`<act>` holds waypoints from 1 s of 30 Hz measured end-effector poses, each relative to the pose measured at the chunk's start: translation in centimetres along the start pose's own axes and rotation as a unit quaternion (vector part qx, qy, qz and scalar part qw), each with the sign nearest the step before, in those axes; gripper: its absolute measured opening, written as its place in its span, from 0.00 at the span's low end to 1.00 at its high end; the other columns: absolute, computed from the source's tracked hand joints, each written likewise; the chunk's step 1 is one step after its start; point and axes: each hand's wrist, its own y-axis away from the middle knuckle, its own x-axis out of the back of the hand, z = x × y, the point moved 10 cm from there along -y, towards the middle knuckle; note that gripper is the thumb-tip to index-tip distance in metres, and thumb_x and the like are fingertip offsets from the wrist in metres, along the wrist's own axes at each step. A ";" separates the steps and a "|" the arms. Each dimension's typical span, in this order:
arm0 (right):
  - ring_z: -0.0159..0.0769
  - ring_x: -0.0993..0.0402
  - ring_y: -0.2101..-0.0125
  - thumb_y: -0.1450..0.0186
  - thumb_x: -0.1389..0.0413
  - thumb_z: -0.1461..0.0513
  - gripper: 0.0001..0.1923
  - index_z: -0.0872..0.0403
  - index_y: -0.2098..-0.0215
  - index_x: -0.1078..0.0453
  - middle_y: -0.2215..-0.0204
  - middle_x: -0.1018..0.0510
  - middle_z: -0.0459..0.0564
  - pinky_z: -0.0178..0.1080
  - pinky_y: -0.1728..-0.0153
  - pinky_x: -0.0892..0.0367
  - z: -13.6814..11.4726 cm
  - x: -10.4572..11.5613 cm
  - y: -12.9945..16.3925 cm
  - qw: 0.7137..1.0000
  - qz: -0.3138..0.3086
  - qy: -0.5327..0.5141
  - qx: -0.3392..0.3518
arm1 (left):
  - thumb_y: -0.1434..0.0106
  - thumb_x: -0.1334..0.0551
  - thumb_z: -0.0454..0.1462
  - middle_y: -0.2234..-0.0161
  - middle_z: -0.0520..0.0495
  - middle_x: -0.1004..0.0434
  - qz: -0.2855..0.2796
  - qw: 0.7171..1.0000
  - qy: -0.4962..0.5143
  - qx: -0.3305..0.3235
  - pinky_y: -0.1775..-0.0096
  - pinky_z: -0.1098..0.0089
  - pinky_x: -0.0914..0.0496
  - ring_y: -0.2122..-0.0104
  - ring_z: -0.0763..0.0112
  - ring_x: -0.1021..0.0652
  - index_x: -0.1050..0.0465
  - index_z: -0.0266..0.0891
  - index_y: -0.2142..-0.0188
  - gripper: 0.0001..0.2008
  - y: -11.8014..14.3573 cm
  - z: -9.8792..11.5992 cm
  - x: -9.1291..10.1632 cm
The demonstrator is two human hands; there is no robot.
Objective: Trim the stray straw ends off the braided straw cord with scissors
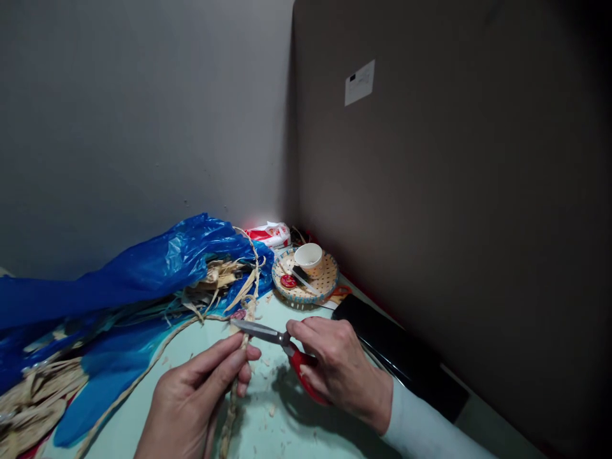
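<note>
My left hand (205, 382) pinches a braided cord of dry straw-coloured fibre (230, 417) between thumb and fingers. The cord hangs toward the front edge of the view and also runs up past my fingertips toward the back. In my right hand (337, 363) is a pair of scissors (261, 330) with red handles. Their blades point left and lie across the cord just above my left fingertips. Whether the blades touch the cord I cannot tell.
A blue plastic bag (157, 255) with dry husk strips (220, 277) spreads along the left. Behind, a woven basket tray (282, 294) holds a white cup (308, 255) and a red round tin (288, 281). At right lies a black flat object (396, 357) beside the wall (430, 191).
</note>
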 end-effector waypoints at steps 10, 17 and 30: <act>0.29 0.42 0.79 0.34 0.40 0.58 0.14 0.54 0.53 0.31 0.79 0.34 0.38 0.32 0.75 0.41 4.0 0.4 -0.4 0.967 0.077 -0.170 -0.174 | 0.52 0.22 0.43 0.75 0.49 0.18 -0.096 0.995 0.007 0.034 0.76 0.80 0.32 0.78 0.75 0.29 0.14 0.42 0.66 0.14 -0.5 -1.4 -1.9; 0.28 0.42 0.78 0.40 0.36 0.56 0.11 0.55 0.70 0.28 0.79 0.33 0.40 0.32 0.75 0.43 3.3 -1.7 -0.8 0.920 -0.055 -0.327 -0.212 | 0.48 0.26 0.47 0.77 0.50 0.21 -0.169 0.983 -0.057 0.050 0.78 0.81 0.40 0.80 0.77 0.33 0.15 0.41 0.63 0.16 -0.2 -2.3 -3.5; 0.26 0.44 0.82 0.38 0.39 0.58 0.13 0.54 0.77 0.35 0.85 0.34 0.40 0.31 0.79 0.47 5.1 -1.5 -0.3 0.919 -0.040 -0.263 -0.291 | 0.46 0.31 0.51 0.79 0.55 0.27 -0.158 0.967 -0.196 -0.037 0.76 0.74 0.44 0.79 0.72 0.36 0.21 0.43 0.76 0.15 -1.1 -1.4 -2.9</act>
